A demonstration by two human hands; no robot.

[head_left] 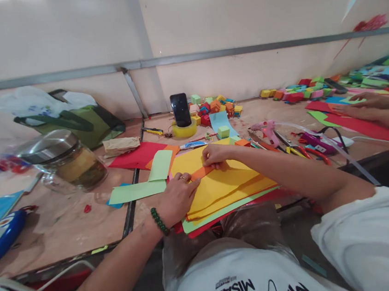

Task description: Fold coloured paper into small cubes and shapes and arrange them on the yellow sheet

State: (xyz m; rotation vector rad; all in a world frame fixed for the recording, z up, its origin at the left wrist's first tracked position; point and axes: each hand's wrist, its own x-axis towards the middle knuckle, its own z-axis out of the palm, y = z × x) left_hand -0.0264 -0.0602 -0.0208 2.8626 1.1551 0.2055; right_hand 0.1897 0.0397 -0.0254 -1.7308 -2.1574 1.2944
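Observation:
An orange paper strip (200,173) lies slantwise over a stack of yellow paper sheets (227,188) at the table's front edge. With fingers curled in a pinch, my right hand (216,156) grips the strip's upper right end. My left hand (179,197), wearing a ring and green beads at the wrist, closes on the lower left end; its thumb is hidden. Light green and red sheets stick out under the yellow stack. Just left of my left hand are two light green paper strips (138,191), with a red sheet (135,155) behind them.
A phone (180,110) stands in a yellow tape roll (184,130). Behind are small folded paper cubes (216,107). At right lie a pink glue gun (268,133), pliers (308,152) and a co-worker's hands (353,106). A glass jar (78,164) and green bag (81,129) stand left.

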